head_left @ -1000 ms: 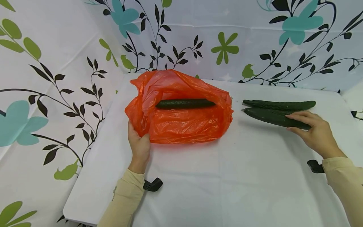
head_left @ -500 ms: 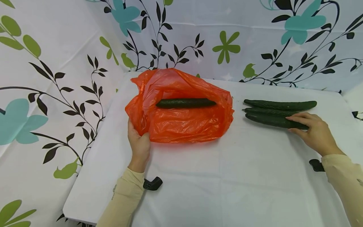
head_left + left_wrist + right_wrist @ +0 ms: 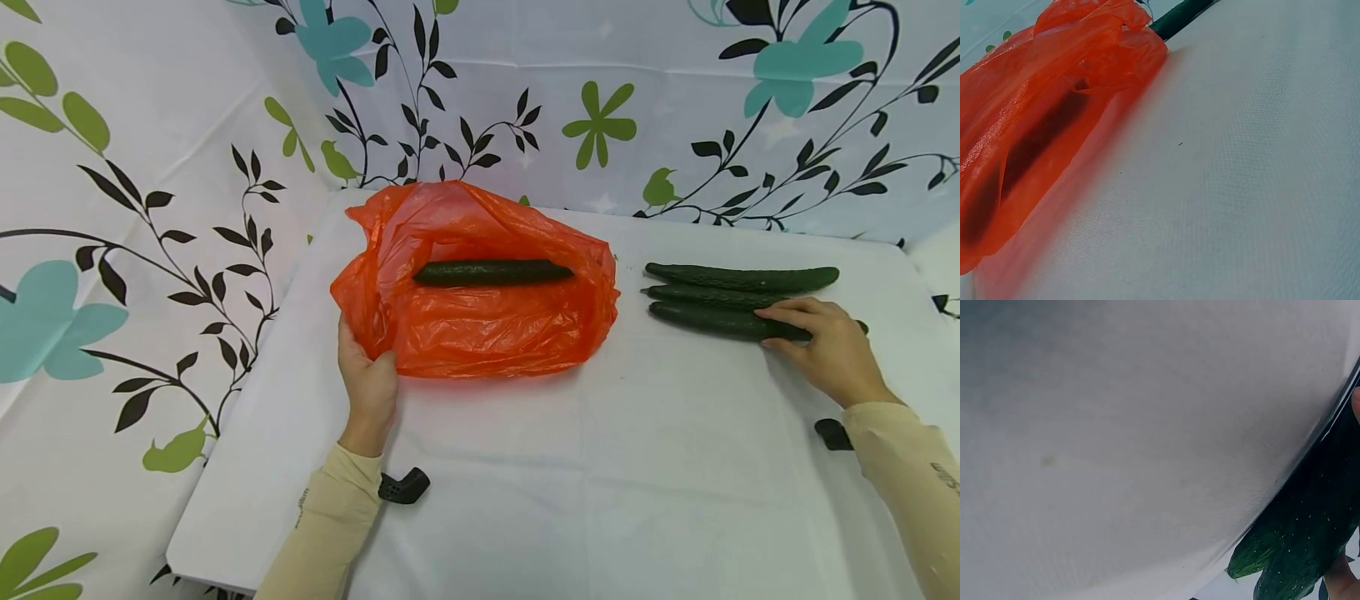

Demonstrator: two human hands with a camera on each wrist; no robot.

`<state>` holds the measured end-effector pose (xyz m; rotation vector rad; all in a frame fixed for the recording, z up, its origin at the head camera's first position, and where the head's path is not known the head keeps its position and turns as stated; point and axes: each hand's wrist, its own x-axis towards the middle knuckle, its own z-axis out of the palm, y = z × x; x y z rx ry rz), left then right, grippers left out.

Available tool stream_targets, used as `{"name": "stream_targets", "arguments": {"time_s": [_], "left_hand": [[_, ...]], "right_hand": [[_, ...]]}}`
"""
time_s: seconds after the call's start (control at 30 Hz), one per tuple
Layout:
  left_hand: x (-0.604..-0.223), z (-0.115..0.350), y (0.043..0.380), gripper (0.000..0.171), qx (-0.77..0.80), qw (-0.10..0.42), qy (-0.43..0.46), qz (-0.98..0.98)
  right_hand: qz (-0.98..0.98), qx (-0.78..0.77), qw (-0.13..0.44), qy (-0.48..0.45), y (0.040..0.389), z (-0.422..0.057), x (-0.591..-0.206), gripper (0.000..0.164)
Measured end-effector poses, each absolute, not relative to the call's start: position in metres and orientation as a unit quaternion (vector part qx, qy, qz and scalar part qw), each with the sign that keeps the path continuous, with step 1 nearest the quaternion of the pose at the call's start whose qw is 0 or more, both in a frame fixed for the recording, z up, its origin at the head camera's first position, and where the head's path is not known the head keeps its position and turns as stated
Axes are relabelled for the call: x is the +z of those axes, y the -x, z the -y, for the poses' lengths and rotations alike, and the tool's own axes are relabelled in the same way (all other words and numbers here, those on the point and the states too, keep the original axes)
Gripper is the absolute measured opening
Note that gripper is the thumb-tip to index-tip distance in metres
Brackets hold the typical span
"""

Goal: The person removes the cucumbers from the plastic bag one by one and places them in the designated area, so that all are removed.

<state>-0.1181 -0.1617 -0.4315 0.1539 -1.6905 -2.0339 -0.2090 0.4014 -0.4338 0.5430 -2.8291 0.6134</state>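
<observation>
My left hand (image 3: 367, 387) grips the lower left edge of a red-orange plastic bag (image 3: 487, 342), thumb in front. The bag lies with its mouth open toward me, and one dark green cucumber (image 3: 492, 272) shows inside it. In the left wrist view, a long dark shape shows through the film of the bag (image 3: 1094, 69). To the right, three cucumbers lie side by side: a far one (image 3: 742, 277), a middle one (image 3: 701, 296) and a near one (image 3: 705, 321). My right hand (image 3: 836, 350) holds the near one between thumb and fingers; its right tip pokes out past the hand.
A white cloth covers the table (image 3: 592, 467). Behind it and to the left hangs a white curtain (image 3: 465, 50) printed with leaves, flowers and birds. A black device sits at each wrist, the left one (image 3: 405, 486) and the right one (image 3: 832, 434).
The near cucumber has swung to lie level, and the middle one is now more exposed. My right hand has shifted slightly along it, uncovering its right tip. Left hand and bag stay put.
</observation>
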Motion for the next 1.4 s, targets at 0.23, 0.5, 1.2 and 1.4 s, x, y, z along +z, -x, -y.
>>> {"name": "stream_targets", "arguments": {"time_s": [0.23, 0.5, 1.2, 1.4], "left_hand": [[-0.433, 0.162, 0.118, 0.086, -0.747, 0.248, -0.057, 0.614], [-0.433, 0.162, 0.118, 0.085, -0.744, 0.249, -0.054, 0.617], [-0.434, 0.163, 0.117, 0.085, -0.747, 0.244, -0.051, 0.617], [-0.427, 0.161, 0.114, 0.085, -0.747, 0.237, -0.064, 0.618]], "right_hand": [[0.963, 0.197, 0.079, -0.167, 0.209, -0.401, -0.433, 0.044], [0.972, 0.177, 0.041, -0.151, 0.212, -0.395, -0.425, 0.043], [0.971, 0.173, 0.001, -0.168, 0.205, -0.356, -0.392, 0.050], [0.964, 0.180, 0.003, -0.196, 0.204, -0.324, -0.373, 0.051]]}}
